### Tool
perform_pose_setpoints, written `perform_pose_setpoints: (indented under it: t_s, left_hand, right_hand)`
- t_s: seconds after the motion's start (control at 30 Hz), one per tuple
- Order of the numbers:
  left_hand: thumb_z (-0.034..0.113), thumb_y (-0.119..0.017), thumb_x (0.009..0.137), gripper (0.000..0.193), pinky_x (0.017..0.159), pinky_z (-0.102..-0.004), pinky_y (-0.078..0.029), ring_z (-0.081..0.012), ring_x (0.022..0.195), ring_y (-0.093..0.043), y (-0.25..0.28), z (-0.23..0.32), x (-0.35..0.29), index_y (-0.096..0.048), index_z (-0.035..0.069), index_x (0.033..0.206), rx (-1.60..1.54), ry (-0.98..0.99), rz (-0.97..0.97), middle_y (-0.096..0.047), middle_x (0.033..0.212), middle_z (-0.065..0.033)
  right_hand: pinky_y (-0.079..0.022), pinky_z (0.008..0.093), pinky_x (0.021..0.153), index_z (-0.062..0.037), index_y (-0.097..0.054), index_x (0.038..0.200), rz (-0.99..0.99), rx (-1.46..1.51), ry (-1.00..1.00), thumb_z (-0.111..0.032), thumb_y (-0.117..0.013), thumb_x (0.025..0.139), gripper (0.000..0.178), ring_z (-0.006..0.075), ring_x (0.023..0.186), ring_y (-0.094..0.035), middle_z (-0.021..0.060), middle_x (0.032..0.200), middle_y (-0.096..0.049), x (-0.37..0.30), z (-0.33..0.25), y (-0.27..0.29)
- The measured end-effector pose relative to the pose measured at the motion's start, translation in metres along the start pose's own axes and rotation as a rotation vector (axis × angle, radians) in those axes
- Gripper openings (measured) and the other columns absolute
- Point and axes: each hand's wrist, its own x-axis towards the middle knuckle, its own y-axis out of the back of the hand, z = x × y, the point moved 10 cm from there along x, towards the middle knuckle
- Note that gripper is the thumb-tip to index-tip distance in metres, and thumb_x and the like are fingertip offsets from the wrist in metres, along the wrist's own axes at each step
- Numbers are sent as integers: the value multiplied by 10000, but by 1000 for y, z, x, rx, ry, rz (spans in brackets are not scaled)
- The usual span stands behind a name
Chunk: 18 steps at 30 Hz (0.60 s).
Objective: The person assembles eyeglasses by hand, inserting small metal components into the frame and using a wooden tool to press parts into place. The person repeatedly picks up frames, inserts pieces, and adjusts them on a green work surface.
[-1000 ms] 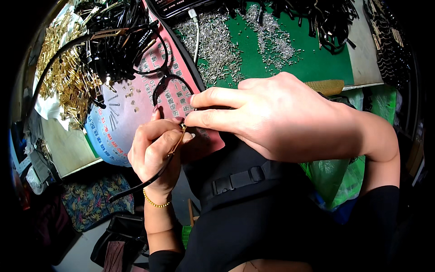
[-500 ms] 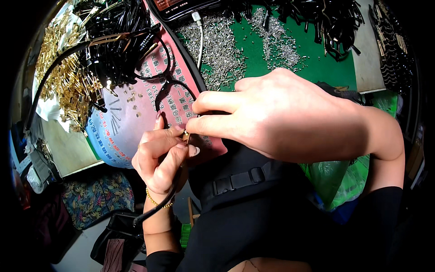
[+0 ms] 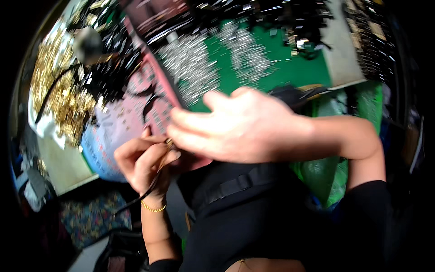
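Observation:
A black eyeglass frame is pinched in my left hand, its fingers curled round a hinge corner. One dark temple runs down past my wrist; the other temple reaches out to the far left. Between the fingertips shows a small gold-coloured hinge piece. My right hand comes across from the right, index and middle fingertips meeting at that hinge. Its thumb is hidden, and whatever it pinches is too small and blurred to make out.
Gold temple parts and black frames are heaped at left on a printed pink-and-blue mat. Tiny silver screws cover part of the green mat. A green plastic bag hangs at right.
The whole view has shifted and blurred, with my hands now lower and further left in it. Both hands stay together at the hinge of the eyeglass frame.

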Motion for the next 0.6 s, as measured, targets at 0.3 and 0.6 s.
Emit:
perform_pose_setpoints:
  t_s: [0.3, 0.6]
  left_hand:
    - [123, -557, 985, 171, 967, -521, -511, -362, 1018, -664, 49, 61, 9, -603, -25, 1057, 17, -92, 213, -653, 1135, -214]
    - [400, -573, 1000, 475, 841, -358, -522, -227, 975, -696, 290, -238, -34, -675, -5, 1228, 726, 900, 38, -741, 1051, -179]
  right_hand:
    - [-547, 418, 679, -55, -629, 1033, 181, -129, -790, -155, -603, 911, 159, 323, 835, -672, 131, 962, -658, -140, 119, 85]
    - [-514, 454, 862, -43, -554, 1193, -4, -317, -738, -138, -645, 896, 325, 386, 1033, -628, 182, 1096, -629, -162, 186, 82]
